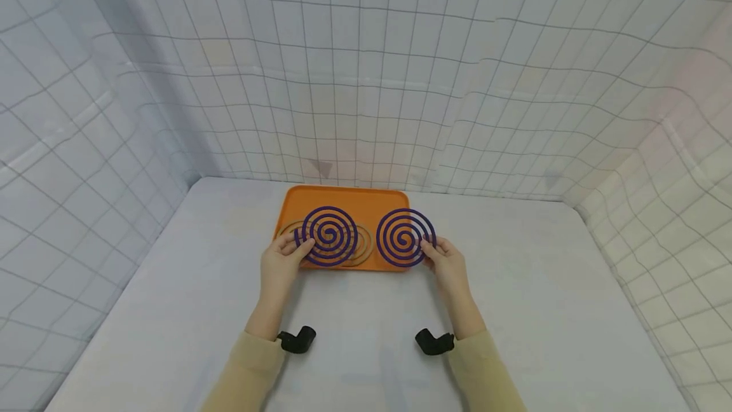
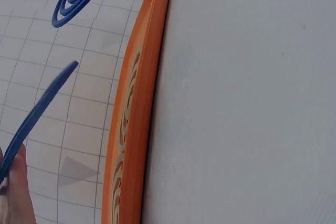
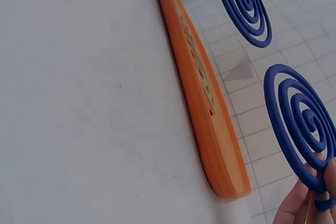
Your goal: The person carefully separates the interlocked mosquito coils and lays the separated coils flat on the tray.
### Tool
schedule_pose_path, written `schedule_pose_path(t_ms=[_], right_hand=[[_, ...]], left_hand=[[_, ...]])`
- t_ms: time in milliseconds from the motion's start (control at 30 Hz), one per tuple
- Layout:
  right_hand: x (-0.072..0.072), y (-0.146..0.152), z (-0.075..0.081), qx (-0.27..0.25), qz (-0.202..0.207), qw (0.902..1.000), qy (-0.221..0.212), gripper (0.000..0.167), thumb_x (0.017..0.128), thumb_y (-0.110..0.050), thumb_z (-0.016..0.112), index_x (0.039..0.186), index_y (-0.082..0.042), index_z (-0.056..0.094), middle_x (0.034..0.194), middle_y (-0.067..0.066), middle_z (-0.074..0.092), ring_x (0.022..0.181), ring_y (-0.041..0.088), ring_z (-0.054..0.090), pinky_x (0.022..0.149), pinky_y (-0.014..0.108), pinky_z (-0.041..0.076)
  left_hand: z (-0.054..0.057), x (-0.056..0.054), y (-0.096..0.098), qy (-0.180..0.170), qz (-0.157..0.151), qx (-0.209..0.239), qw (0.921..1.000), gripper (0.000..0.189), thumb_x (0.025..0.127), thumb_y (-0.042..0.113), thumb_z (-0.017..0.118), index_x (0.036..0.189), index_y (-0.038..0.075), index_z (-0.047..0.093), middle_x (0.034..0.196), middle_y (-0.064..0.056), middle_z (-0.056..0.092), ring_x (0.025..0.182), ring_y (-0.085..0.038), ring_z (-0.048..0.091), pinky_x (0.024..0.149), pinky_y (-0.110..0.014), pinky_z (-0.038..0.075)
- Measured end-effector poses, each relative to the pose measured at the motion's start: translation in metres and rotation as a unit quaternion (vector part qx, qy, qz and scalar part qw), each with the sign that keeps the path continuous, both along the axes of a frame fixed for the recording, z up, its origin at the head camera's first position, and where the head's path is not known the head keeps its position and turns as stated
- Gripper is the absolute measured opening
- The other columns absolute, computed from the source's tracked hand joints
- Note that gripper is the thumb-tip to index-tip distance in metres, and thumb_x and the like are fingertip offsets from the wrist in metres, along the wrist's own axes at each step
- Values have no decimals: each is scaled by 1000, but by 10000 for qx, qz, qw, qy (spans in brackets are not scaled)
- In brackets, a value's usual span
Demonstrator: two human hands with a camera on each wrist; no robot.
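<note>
My left hand [image 1: 281, 262] pinches a dark blue mosquito coil [image 1: 328, 232] by its outer edge, thumb on the near face. Another blue mosquito coil [image 1: 403, 240] is held at its right edge between the thumb and fingers of my right hand [image 1: 448, 266]. Both coils are raised above an orange tray [image 1: 354, 199], side by side and apart. Tan coils [image 1: 368, 243] lie in the tray, partly hidden behind the left blue coil. In the left wrist view the left coil [image 2: 39, 108] appears nearly edge-on; the right wrist view shows the right coil's spiral [image 3: 310, 121].
The tray stands near the back of a white table [image 1: 515, 310]. White grid-patterned curtains [image 1: 400, 81] surround the table at the back and both sides. A black device [image 1: 298, 340] is strapped to the left wrist, and a similar one [image 1: 434, 342] to the right.
</note>
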State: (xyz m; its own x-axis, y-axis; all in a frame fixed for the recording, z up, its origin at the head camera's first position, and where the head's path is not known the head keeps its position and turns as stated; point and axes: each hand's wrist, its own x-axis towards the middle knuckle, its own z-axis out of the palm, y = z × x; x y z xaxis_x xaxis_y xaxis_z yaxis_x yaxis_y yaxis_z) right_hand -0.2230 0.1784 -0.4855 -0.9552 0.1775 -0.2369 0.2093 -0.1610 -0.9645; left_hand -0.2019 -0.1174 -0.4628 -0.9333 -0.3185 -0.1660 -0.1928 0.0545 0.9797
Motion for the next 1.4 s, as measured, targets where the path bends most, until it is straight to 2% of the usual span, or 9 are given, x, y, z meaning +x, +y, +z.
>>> schedule_pose_path(t_ms=[200, 267, 400, 500, 700, 867, 1067, 1233, 1400], right_hand=[[-11, -2, -5, 179, -206, 9995, -151, 27, 94, -13, 67, 116, 1, 60, 85, -8, 70, 74, 5, 63, 70, 20, 54], [-15, -3, -7, 109, -252, 9995, -169, 25, 93, -11, 67, 113, 1, 60, 83, -8, 70, 72, 5, 63, 69, 20, 54], [-18, -5, -12, -13, -261, 9994, -208, 22, 93, -7, 67, 110, 3, 58, 79, -6, 69, 68, 5, 63, 64, 19, 55], [-19, -7, -14, -21, -188, 9995, -235, 21, 93, -5, 67, 110, 4, 57, 77, -5, 68, 65, 6, 63, 63, 18, 56], [-22, -10, -16, 5, -72, 9996, -276, 21, 92, -5, 67, 108, 3, 56, 79, -2, 69, 67, 9, 65, 65, 21, 57], [-23, -10, -15, 68, -69, 9995, -315, 21, 93, -5, 67, 108, 3, 57, 81, -2, 69, 66, 9, 66, 66, 21, 58], [-23, -11, -18, 51, -28, 9994, -333, 21, 93, -4, 66, 110, 4, 57, 84, 0, 69, 65, 9, 65, 64, 20, 57], [-21, -14, -19, 63, -8, 9995, -307, 21, 93, -4, 66, 109, 5, 56, 83, 1, 69, 65, 9, 65, 65, 21, 58], [-21, -16, -18, 155, 8, 9993, -338, 20, 93, -5, 67, 108, 4, 57, 84, 2, 69, 65, 10, 66, 65, 21, 58]], left_hand=[[-3, -11, -11, 57, -15, 317, 9995, 38, 91, 18, 71, 121, -2, 58, 98, -2, 72, 72, 0, 68, 74, -28, 60], [-4, -17, -15, 24, 60, 281, 9996, 38, 93, 20, 70, 121, -2, 58, 99, -3, 69, 72, 1, 67, 74, -26, 60], [-4, -33, -23, -136, 189, 253, 9994, 39, 97, 21, 64, 127, -3, 55, 113, -11, 64, 75, 6, 62, 75, -17, 56], [-4, -45, -26, -292, 262, 510, 9979, 40, 99, 19, 60, 131, -3, 52, 119, -13, 60, 77, 6, 61, 77, -14, 55], [-4, -67, -29, -353, 422, 999, 9935, 48, 97, 13, 61, 140, -2, 45, 113, -10, 57, 73, 5, 64, 78, -14, 55], [-2, -81, -28, -338, 541, 1209, 9906, 50, 95, 10, 64, 138, -4, 41, 107, -7, 53, 68, 3, 62, 71, -12, 55], [-4, -91, -24, -455, 413, 1131, 9917, 46, 94, 9, 65, 130, -8, 41, 111, -12, 54, 62, 4, 61, 64, -11, 54], [-9, -95, -20, -648, 226, 1172, 9907, 49, 94, 7, 64, 131, -11, 35, 115, -16, 51, 62, 3, 61, 65, -11, 54], [-17, -100, -16, -512, 309, 1130, 9918, 51, 94, 5, 64, 130, -13, 33, 113, -17, 50, 62, 3, 61, 66, -11, 54]])
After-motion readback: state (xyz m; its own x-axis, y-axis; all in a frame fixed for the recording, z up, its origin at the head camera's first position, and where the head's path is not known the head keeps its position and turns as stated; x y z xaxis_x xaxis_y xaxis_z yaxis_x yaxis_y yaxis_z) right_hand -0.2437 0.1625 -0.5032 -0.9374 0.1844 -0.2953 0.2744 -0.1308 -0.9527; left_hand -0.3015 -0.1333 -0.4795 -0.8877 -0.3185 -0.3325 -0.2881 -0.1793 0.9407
